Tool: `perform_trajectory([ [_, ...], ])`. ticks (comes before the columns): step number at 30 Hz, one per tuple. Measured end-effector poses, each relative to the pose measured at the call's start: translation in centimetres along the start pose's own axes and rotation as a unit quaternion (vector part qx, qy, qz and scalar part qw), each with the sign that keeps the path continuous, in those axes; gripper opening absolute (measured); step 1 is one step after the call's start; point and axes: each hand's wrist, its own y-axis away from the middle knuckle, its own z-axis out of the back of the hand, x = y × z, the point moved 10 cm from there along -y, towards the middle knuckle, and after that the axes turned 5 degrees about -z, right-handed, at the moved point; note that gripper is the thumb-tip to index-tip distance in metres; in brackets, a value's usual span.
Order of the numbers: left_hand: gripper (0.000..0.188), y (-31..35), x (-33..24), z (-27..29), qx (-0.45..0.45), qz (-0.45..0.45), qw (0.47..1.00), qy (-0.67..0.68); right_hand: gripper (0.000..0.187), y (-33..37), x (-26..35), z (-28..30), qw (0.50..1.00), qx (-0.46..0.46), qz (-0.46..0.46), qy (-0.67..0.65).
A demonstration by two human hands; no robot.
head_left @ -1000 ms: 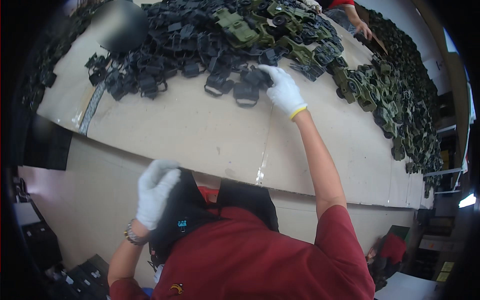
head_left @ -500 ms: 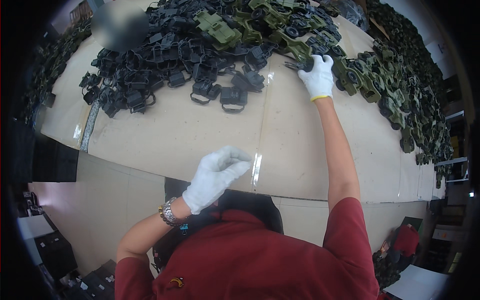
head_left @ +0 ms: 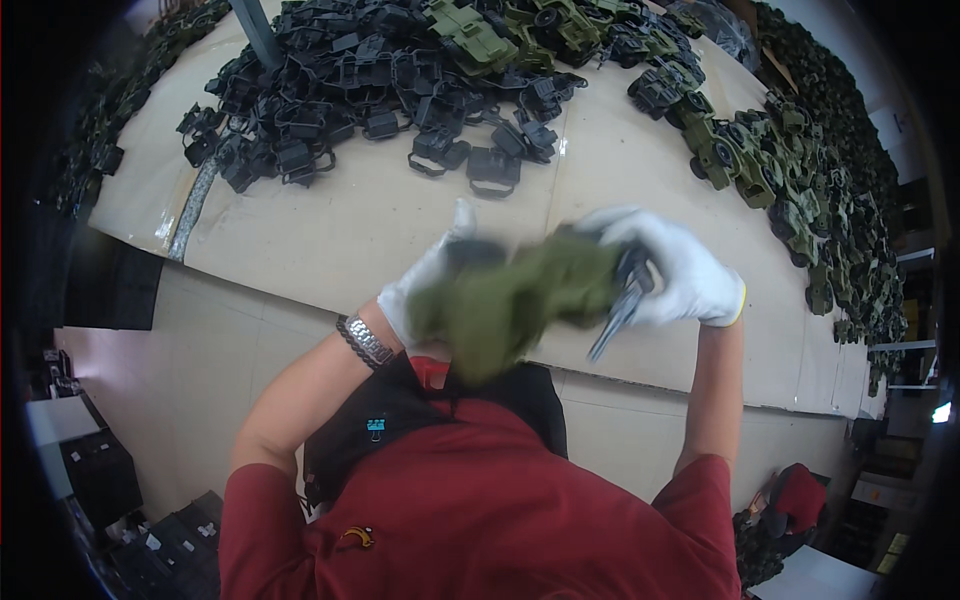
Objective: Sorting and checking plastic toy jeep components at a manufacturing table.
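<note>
Olive-green plastic toy vehicle [head_left: 480,325], boxy and smeared by blur, is between my two hands, raised above the near edge of the wide, pale, flat-topped bench [head_left: 350,225]. My right hand [head_left: 690,270], in a white glove with a yellow cuff edge, is curled around the end toward the bench's right side. A slim, dark-grey, rod-like piece [head_left: 620,312] shows beside its fingers, slanting down toward the bench's near edge; I cannot tell whether it is joined to the vehicle. My left hand [head_left: 415,290], in a white glove too, is at the other end, thumb lifted apart; I cannot tell whether its fingers close on anything.

As for progress, I judge that this one vehicle is in handling and not finished with, since I have it off the bench; blur hides whether anything is fitted to it. Plenty seems left: a heap of black plastic box-shaped parts with looped frames [head_left: 340,100] lies on the bench's far left, and a trail of olive-green toy vehicles with black wheels [head_left: 745,175] runs along the bench's right side. How many of those are complete, I cannot say.

The vehicle's long axis runs aslant to the bench's near edge, one end left and toward me, the other right and toward the bench's far side. Which end is its front, I cannot make out.
</note>
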Motion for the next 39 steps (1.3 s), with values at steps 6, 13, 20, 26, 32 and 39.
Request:
perform_trajectory([
  [6, 0.095, 5.0, 0.7, 5.3, -0.082, 0.044, 0.896, -0.434, 0.062, -5.8, 2.5, -4.8, 0.976, 0.206, -0.063, 0.041],
  [13, 0.093, 7.5, 0.4, 4.1, -0.132, -0.102, 0.941, -0.296, 0.059, -11.3, -11.2, 2.8, 0.924, -0.274, -0.096, 0.248],
  [20, 0.084, 8.1, -3.4, 3.5, -0.119, -0.290, 0.929, -0.194, 0.048, -4.8, -10.7, 2.7, 0.918, -0.284, -0.132, 0.242],
  [26, 0.070, 6.5, -5.0, 1.4, -0.078, -0.352, 0.924, -0.127, 0.044, 3.2, -11.9, 0.1, 0.890, -0.227, -0.227, 0.323],
  [32, 0.053, 4.5, -4.4, -1.4, -0.101, -0.368, 0.902, -0.202, 0.058, 3.1, -2.9, -3.6, 0.910, -0.347, -0.222, -0.036],
  [39, 0.033, 6.8, -4.1, -3.8, -0.151, -0.436, 0.820, -0.338, 0.064, 0.0, 4.1, -8.2, 0.963, -0.258, -0.051, 0.051],
])
